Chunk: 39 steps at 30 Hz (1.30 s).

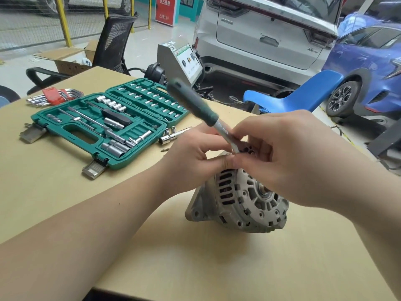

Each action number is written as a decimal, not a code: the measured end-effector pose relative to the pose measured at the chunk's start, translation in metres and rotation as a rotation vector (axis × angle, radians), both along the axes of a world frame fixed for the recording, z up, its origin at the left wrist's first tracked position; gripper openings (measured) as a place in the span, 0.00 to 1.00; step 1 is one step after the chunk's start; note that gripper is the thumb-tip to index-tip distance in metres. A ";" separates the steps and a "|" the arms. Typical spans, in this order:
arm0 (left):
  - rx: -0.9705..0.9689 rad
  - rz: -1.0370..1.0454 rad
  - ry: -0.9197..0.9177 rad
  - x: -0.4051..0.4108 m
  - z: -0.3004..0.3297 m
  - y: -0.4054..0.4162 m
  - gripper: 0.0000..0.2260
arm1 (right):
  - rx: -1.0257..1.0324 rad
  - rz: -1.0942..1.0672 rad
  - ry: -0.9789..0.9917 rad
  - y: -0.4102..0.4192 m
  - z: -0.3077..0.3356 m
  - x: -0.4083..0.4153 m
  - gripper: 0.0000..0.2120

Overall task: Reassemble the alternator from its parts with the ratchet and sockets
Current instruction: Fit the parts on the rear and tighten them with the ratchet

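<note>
The grey alternator (pixel 243 203) lies on its side on the tan table (pixel 65 192), its vented end cover turned toward me. A ratchet (pixel 195 105) with a dark green handle slants up and to the left from the top of the alternator; its head is hidden between my fingers. My left hand (pixel 191 155) pinches the ratchet near the head, fingers curled. My right hand (pixel 288 153) sits over the top of the alternator with fingers curled around the ratchet head. Whether a socket is fitted cannot be seen.
An open green socket set case (pixel 65 131) lies to the left, with loose sockets (pixel 170 134) beside it and a red hex key set (pixel 54 96) behind. A black office chair, a blue plastic chair (pixel 303 94), a grey machine and parked cars stand beyond the table's far edge.
</note>
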State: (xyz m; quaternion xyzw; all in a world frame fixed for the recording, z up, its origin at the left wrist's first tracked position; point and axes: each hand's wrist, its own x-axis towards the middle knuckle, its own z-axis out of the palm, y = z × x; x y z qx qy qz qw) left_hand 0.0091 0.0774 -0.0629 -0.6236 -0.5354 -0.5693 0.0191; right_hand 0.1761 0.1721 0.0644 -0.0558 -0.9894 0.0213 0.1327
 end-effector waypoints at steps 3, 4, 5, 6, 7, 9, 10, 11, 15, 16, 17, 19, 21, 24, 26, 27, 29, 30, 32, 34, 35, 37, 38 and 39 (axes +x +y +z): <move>0.001 -0.005 -0.062 0.002 -0.001 0.000 0.06 | -0.078 -0.102 0.048 -0.001 -0.002 -0.001 0.05; 0.009 0.008 -0.086 0.003 -0.001 0.000 0.08 | -0.127 -0.145 0.049 -0.001 -0.003 -0.002 0.07; 0.022 0.024 -0.107 0.004 -0.001 0.000 0.10 | -0.168 -0.181 0.045 0.000 -0.003 -0.003 0.09; 0.034 0.032 -0.120 0.003 -0.001 0.000 0.11 | -0.200 -0.207 0.040 0.000 -0.002 -0.004 0.10; 0.035 0.030 -0.123 0.002 0.000 0.000 0.11 | -0.216 -0.220 0.038 0.001 -0.002 -0.005 0.11; 0.020 0.007 -0.120 0.003 0.001 0.000 0.08 | -0.209 -0.202 0.034 0.002 -0.002 -0.004 0.10; 0.013 -0.007 -0.124 0.004 0.001 0.001 0.07 | -0.187 -0.175 0.024 0.002 -0.001 -0.004 0.08; 0.009 -0.019 -0.135 0.005 0.001 0.001 0.06 | -0.151 -0.134 0.004 0.001 0.000 -0.002 0.06; -0.079 -0.071 -0.165 0.002 0.002 -0.003 0.06 | 0.062 0.020 -0.121 -0.003 0.007 0.003 0.09; -0.092 -0.064 -0.128 0.001 0.002 -0.004 0.06 | 0.099 0.026 -0.120 -0.004 0.006 0.003 0.09; -0.084 -0.062 -0.104 0.000 0.000 -0.003 0.04 | 0.121 0.022 -0.103 -0.005 0.005 0.002 0.08; -0.027 -0.051 -0.106 0.001 -0.002 -0.001 0.06 | 0.116 -0.034 -0.055 -0.007 0.002 -0.001 0.05; 0.006 -0.029 -0.177 0.001 -0.004 0.000 0.10 | 0.046 -0.141 -0.023 -0.007 0.001 -0.006 0.09; 0.003 -0.034 -0.206 0.000 -0.005 0.003 0.09 | -0.033 -0.190 -0.013 -0.006 0.002 -0.008 0.08; 0.005 -0.060 -0.185 -0.001 -0.005 0.004 0.06 | -0.027 -0.124 -0.071 -0.005 0.005 -0.006 0.06; -0.008 -0.077 -0.174 -0.001 -0.003 0.002 0.05 | -0.013 -0.091 -0.107 -0.006 0.007 -0.005 0.07; -0.054 -0.076 -0.133 -0.002 -0.001 -0.001 0.07 | 0.031 -0.052 -0.152 -0.007 0.011 -0.002 0.09; -0.067 -0.066 -0.117 -0.003 0.000 -0.001 0.06 | 0.061 -0.048 -0.154 -0.008 0.011 -0.001 0.09; -0.051 -0.056 -0.095 -0.001 -0.002 0.000 0.04 | 0.099 -0.069 -0.117 -0.009 0.008 -0.002 0.06; 0.001 -0.011 -0.072 0.002 -0.005 0.001 0.09 | 0.087 -0.127 -0.058 -0.008 0.001 -0.005 0.07; 0.023 0.015 -0.065 0.002 -0.005 0.002 0.10 | 0.064 -0.158 -0.029 -0.008 -0.001 -0.007 0.10; 0.052 0.054 -0.049 0.003 -0.004 0.000 0.09 | -0.015 -0.178 0.010 -0.007 -0.003 -0.007 0.13; 0.056 0.056 -0.047 0.004 -0.004 0.000 0.08 | -0.057 -0.162 0.006 -0.005 -0.003 -0.006 0.12; 0.054 0.040 -0.052 0.005 -0.003 0.000 0.06 | -0.085 -0.132 -0.010 -0.003 -0.002 -0.005 0.10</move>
